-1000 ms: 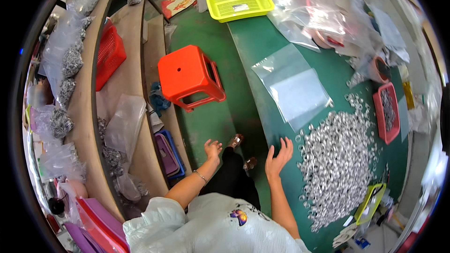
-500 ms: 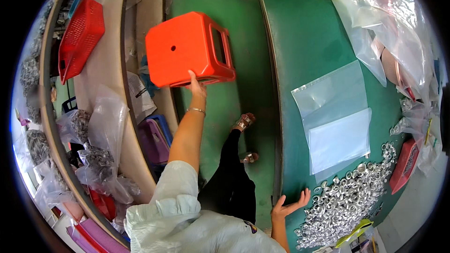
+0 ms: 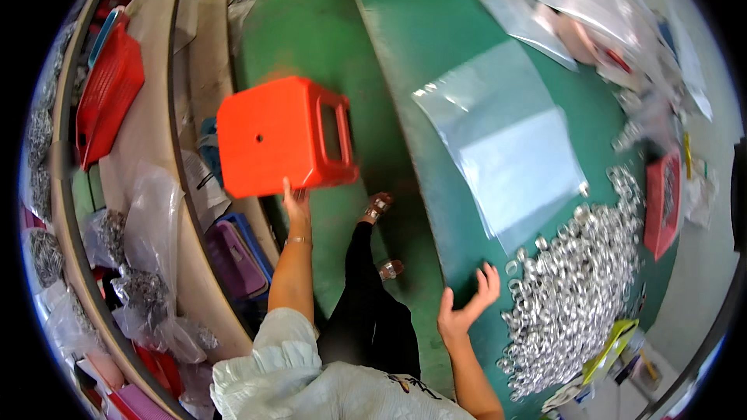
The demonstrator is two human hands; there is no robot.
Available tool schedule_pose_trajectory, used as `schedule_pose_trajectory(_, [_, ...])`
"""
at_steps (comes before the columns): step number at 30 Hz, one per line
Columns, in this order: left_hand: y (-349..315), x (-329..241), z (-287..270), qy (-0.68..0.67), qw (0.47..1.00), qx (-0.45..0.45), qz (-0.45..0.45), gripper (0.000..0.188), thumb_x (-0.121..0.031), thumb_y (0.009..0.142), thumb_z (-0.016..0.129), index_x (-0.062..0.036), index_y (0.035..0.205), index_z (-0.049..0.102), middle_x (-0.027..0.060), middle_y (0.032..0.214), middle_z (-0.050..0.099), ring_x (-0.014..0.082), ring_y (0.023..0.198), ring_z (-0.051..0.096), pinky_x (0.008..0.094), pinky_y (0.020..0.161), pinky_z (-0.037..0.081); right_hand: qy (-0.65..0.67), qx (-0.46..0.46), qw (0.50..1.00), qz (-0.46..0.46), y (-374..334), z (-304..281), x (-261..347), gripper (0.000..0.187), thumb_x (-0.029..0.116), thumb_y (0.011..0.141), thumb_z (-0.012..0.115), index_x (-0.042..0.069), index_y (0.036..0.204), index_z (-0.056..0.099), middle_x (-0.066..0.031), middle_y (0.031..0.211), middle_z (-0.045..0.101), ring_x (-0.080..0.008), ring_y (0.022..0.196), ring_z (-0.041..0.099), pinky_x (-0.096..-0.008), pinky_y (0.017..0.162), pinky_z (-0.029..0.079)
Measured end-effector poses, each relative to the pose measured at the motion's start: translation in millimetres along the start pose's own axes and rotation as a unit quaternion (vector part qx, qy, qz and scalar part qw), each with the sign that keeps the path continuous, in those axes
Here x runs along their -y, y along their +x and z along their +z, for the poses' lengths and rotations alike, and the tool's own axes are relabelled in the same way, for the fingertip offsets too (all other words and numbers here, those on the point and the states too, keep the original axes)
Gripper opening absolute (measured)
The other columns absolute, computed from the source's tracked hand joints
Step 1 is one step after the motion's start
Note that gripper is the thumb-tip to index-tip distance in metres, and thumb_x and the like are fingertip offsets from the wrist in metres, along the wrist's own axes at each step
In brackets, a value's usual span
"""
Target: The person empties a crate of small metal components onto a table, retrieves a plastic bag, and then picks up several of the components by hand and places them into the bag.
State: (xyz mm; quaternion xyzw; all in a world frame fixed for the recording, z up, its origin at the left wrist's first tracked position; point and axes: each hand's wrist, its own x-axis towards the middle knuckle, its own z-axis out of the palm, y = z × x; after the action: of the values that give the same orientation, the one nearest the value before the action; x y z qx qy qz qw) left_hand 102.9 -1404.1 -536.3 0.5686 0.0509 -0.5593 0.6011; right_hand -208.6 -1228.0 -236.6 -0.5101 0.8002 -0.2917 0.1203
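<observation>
Pinching the near edge of the red stool (image 3: 284, 144) with the left hand (image 3: 296, 201), one digit over the rim (image 3: 264, 187); cannot tell the wrap of the other fingers, partly hidden. Holding the stool between shelves (image 3: 156, 113) and table (image 3: 405, 23), seat side up; cannot tell whether lifted clear of the floor (image 3: 303, 47). Spreading the right hand (image 3: 469, 311), with nothing in it, at the table's edge just beside the metal rings (image 3: 572, 288). Looks like moulded plastic: probably light, stiff, not fragile, somewhat slick on the smooth top. Best taken by the rim or a side opening (image 3: 333, 134); likely prone to twisting in a one-edge hold.
</observation>
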Motion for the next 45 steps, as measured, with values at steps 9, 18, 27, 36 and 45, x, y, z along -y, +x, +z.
schedule_pose_trajectory(9, [-151.0,53.7,-162.4,-0.013,0.987,-0.108,-0.117,0.078,-0.069,0.074,0.047,-0.0137,0.129,0.035,0.0083,0.125,0.045,0.0255,0.106,0.046,0.0413,0.086,0.039,0.093,-0.091,0.991,0.0,-10.5,-6.6,-10.0,0.049,0.008,0.069,0.061,-0.002,0.114,0.044,-0.0186,0.12,0.042,-0.0378,0.116,0.035,-0.046,0.097,0.026])
schedule_pose_trajectory(18, [-195.2,-11.2,-95.3,0.703,0.596,0.258,-0.289,0.035,-0.033,0.084,0.053,-0.008,0.109,0.052,0.0089,0.112,0.05,0.0195,0.083,0.052,0.0319,0.066,0.045,0.189,-0.135,0.972,-0.018,-7.1,-18.1,-6.6,0.05,0.004,0.068,0.059,-0.004,0.115,0.042,-0.0204,0.114,0.046,-0.0385,0.11,0.042,-0.0443,0.095,0.032])
schedule_pose_trajectory(27, [-333.3,-7.0,269.0,0.578,0.424,0.471,0.515,0.067,-0.016,0.063,0.075,-0.0009,0.119,0.041,0.0176,0.113,0.042,0.0349,0.105,0.038,0.0425,0.092,0.03,0.237,-0.167,0.956,0.044,-12.1,-19.0,-11.5,0.049,0.0,0.066,0.061,-0.003,0.112,0.045,-0.0203,0.109,0.048,-0.038,0.106,0.047,-0.0424,0.09,0.039])
schedule_pose_trajectory(36, [-256.4,27.3,323.3,0.598,0.364,0.554,0.45,0.024,-0.007,0.074,0.064,0.0015,0.093,0.053,0.0173,0.091,0.049,0.0341,0.086,0.046,0.039,0.076,0.038,0.243,-0.186,0.949,0.07,-13.1,-17.4,-7.0,0.038,-0.001,0.067,0.062,-0.005,0.104,0.052,-0.0189,0.105,0.051,-0.0352,0.104,0.049,-0.0399,0.088,0.041])
schedule_pose_trajectory(45, [-255.6,32.5,327.7,0.541,0.338,0.598,0.485,0.02,-0.007,0.073,0.064,-0.002,0.091,0.058,0.0106,0.09,0.051,0.0285,0.087,0.049,0.0367,0.078,0.038,0.138,-0.281,0.948,0.057,-19.7,-15.1,-13.1,0.022,-0.002,0.072,0.059,-0.002,0.094,0.058,-0.0158,0.095,0.058,-0.0302,0.092,0.055,-0.0373,0.083,0.044])
